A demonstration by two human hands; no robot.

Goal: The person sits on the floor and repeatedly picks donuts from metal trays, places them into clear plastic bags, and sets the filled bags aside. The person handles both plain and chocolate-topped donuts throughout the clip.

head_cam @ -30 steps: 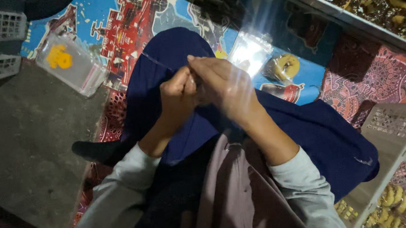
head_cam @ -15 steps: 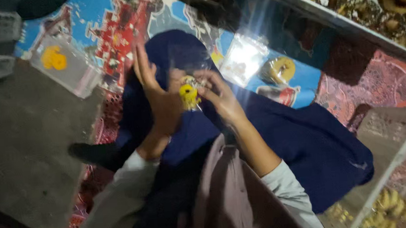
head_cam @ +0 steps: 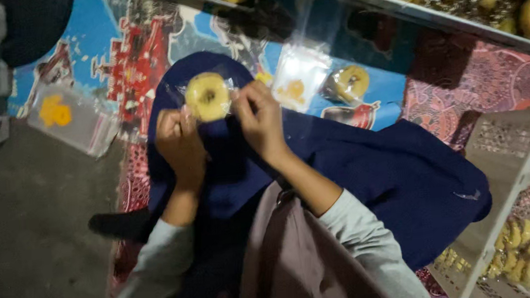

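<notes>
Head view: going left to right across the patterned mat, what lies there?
Clear bag with yellow print → left hand → wrapped doughnut → right hand → empty clear bags → second wrapped doughnut

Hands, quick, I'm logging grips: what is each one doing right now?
Left hand: closed, pinching the left edge of the bagged doughnut.
Right hand: closed, pinching the bag's right edge.

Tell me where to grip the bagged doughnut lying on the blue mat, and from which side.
Take the bagged doughnut by the loose clear wrapper edge on its left, coming from above. It lies flat on the mat, so the soft ring itself would likely get squashed. Both hands are busy holding another wrapped doughnut.
</notes>
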